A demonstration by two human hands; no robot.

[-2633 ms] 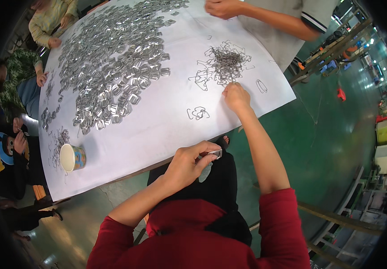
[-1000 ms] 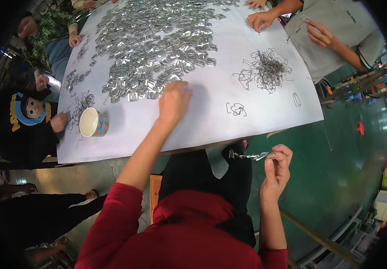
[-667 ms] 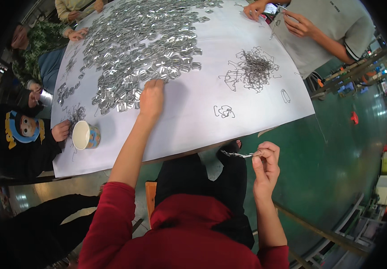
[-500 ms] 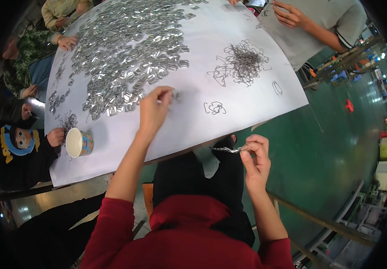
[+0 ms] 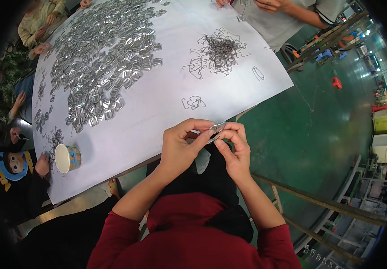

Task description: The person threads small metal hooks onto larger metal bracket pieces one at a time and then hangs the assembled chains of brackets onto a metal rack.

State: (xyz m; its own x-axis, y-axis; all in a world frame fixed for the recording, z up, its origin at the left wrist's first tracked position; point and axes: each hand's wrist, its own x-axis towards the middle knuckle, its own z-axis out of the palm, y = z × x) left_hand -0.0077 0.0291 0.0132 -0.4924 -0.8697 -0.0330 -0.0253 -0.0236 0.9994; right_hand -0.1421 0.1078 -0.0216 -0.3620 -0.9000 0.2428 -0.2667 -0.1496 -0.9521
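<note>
Just off the table's near edge, my left hand (image 5: 182,145) and my right hand (image 5: 236,157) meet, fingertips almost touching. Between them is a small shiny silver metal piece (image 5: 218,127), pinched by both hands. A second thin silver edge shows beneath it, partly hidden by the fingers, so how the parts join is unclear. A large heap of similar silver metal pieces (image 5: 108,58) covers the table's left and far part. Bent wire hooks lie in a tangled pile (image 5: 222,51), with a few loose wire hooks (image 5: 194,102) nearer to me.
A white-lined paper cup (image 5: 67,158) stands at the near left of the white-covered table (image 5: 144,105), beside more dark wires (image 5: 54,139). Co-workers' hands (image 5: 42,165) are along the left side, and a person in grey (image 5: 269,22) works at the far right.
My left hand has come from beside the silver heap down and right to my right hand, bringing a silver piece. My right hand has shifted left. The whole view has turned slightly.
</note>
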